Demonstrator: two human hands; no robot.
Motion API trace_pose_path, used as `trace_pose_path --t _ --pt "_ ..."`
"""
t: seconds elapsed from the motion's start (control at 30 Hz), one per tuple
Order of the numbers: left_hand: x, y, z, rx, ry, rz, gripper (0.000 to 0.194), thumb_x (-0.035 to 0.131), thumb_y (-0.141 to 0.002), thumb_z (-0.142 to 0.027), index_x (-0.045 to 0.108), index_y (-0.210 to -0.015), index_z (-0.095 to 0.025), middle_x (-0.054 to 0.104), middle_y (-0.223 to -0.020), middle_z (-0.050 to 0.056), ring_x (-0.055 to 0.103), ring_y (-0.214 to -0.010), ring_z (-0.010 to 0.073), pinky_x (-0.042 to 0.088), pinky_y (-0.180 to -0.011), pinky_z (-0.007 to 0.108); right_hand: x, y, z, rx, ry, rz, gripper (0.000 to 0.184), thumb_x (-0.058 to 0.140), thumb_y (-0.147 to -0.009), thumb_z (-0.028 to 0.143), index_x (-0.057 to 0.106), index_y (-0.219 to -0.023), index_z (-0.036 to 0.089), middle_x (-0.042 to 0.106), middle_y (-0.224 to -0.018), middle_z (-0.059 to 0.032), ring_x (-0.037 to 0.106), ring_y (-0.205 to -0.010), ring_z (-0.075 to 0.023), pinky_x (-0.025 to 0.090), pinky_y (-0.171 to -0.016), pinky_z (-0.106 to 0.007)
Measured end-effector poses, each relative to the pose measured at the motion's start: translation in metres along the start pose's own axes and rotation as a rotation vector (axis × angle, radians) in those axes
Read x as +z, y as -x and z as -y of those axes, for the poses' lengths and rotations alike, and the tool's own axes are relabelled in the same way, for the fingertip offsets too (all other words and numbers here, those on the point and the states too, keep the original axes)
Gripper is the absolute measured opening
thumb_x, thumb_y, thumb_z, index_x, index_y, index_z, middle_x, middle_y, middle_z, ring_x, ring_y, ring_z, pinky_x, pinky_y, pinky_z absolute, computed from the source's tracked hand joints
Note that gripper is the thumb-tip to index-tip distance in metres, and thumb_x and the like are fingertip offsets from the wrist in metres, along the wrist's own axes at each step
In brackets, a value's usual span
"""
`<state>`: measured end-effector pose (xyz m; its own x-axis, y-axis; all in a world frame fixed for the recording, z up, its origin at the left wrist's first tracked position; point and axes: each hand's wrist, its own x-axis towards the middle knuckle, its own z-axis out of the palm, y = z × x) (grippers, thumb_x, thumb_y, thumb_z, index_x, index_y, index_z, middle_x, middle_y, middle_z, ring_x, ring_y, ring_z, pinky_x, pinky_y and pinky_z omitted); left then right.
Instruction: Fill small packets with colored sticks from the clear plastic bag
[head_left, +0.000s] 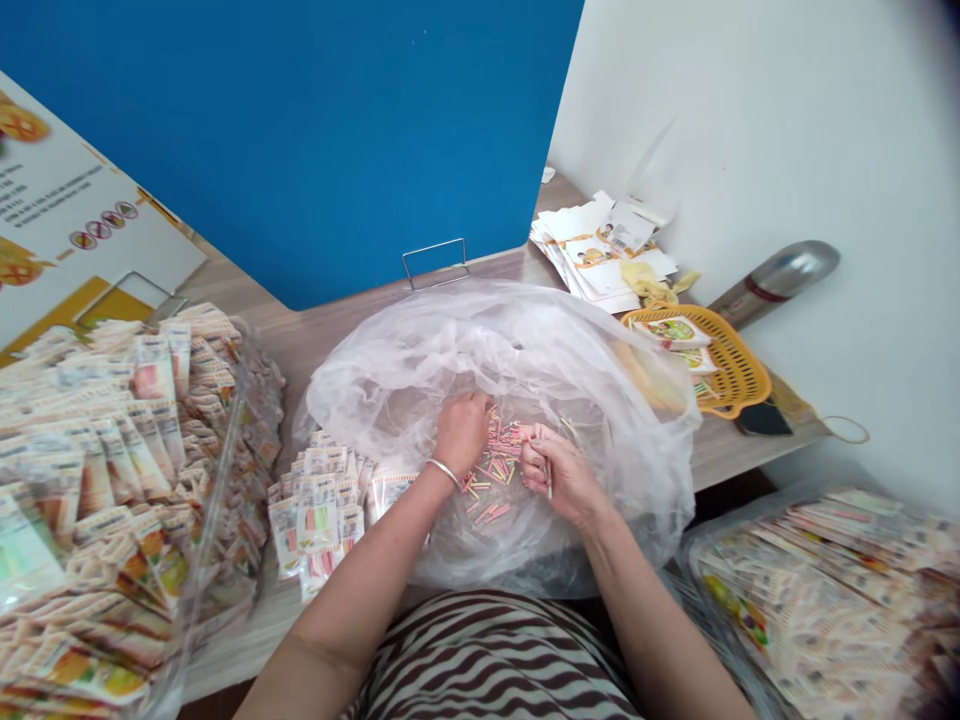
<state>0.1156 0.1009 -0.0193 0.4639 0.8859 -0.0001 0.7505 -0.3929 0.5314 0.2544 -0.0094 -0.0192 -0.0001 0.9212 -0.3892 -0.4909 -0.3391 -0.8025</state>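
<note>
Blue panel (285, 140) behind a wooden bench (315, 345), white wall off to the right, and pretty much every bit of that bench has stuff on it. Right in front of the person is a big clear plastic bag (420, 350), rolled open, with a loose heap of thin pink, yellow and green sticks (491, 465) lying inside it.

Left hand (461, 432), with a bangle (444, 472) on the wrist, is pushed down into the heap, knuckles up. Can't tell if it's actually clenched on anything, the fingers are hidden. Right hand (562, 480) is pinching one pale stick (548, 480) upright between its fingers.

Those sticks look super light, fairly stiff and maybe snappy, and I'd guess they slide around on the plastic. Easiest hold is probably by the middle, one at a time.

Left of the bag there's a pile of filled packets (315, 510), plus a clear bag of packets (97, 480) further left and another (817, 600) at right. Orange basket (739, 365) holds a few packets too.
</note>
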Motion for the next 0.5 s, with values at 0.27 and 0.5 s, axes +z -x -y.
trace_pose_path --t 0.27,0.5 --pt "-0.019 0.015 0.027 -0.138 0.175 -0.119 0.025 0.057 -0.089 -0.013 0.074 -0.109 -0.014 0.074 -0.101 0.009 0.067 -0.091 0.0200 0.050 -0.086 0.032 0.033 -0.024 0.005 -0.121 1.578 -0.094 0.018 0.047 -0.091 0.016 0.064 -0.097 0.019 0.071 -0.088 -0.0122 0.067 -0.084 -0.0262 0.044 -0.075 -0.034" --pt "-0.038 0.051 0.031 -0.314 0.645 -0.089 0.020 0.061 -0.084 -0.022 0.075 -0.096 -0.015 0.067 -0.072 0.001 0.061 -0.066 0.0142 0.049 -0.066 0.026 0.014 -0.028 0.011 -0.128 1.322 -0.038 0.009 0.050 -0.091 0.028 0.055 -0.088 0.020 0.065 -0.078 -0.0057 0.059 -0.071 -0.0185 0.042 -0.063 -0.028"
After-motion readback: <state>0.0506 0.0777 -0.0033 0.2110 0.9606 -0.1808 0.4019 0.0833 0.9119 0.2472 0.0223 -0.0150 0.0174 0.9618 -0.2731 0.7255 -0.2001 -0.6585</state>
